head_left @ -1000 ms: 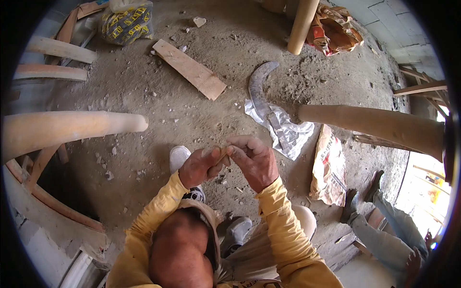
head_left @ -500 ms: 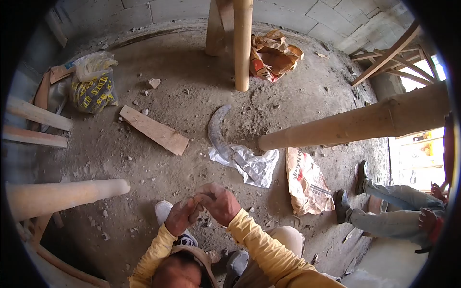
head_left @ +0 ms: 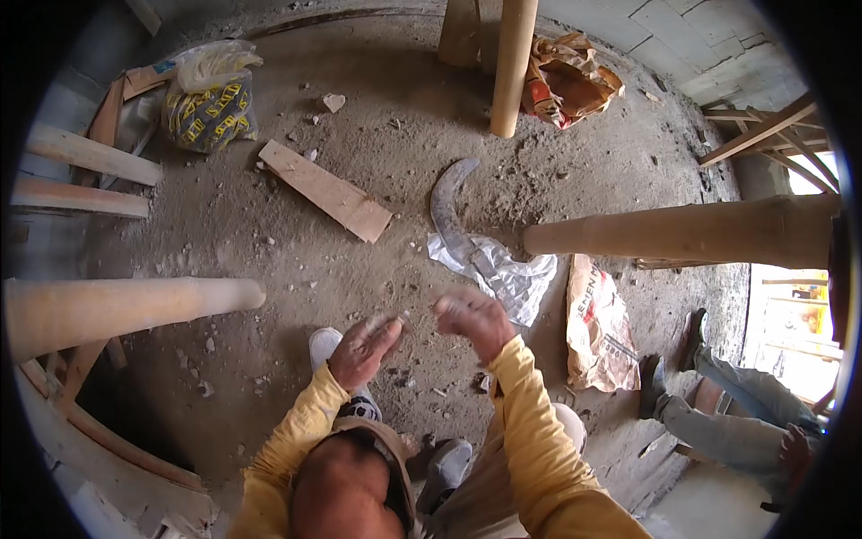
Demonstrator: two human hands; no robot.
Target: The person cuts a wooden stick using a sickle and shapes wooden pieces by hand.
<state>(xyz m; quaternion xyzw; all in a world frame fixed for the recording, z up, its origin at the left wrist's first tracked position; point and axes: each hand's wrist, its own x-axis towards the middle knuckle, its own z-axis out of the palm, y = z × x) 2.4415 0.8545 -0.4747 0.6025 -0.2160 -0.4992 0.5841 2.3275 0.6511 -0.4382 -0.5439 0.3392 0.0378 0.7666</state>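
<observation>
My left hand [head_left: 364,350] is raised over the dirt floor, thumb and fingers pressed together, with a small blurred spot at the fingertips that I cannot make out. To its right is my right hand [head_left: 474,322], smeared by motion, its fingers curled; what it holds, if anything, does not show. The hands are apart. Just beyond my right hand, a crumpled silvery sheet [head_left: 525,280] lies under the handle end of a curved, flat blade-like tool [head_left: 445,202]. A short wooden board [head_left: 328,191] lies further up and left.
Round posts [head_left: 135,310] [head_left: 682,232] [head_left: 514,67] reach in from left, right and top. A cement bag [head_left: 600,332] lies right, an open paper bag [head_left: 575,76] at top, a filled plastic bag [head_left: 212,103] upper left. Another person's legs [head_left: 718,422] are at lower right.
My hands were together, fingers touching; they have separated, the right one moving rightward. The view swung up and left, then partly back. The objects on the floor lie as before.
</observation>
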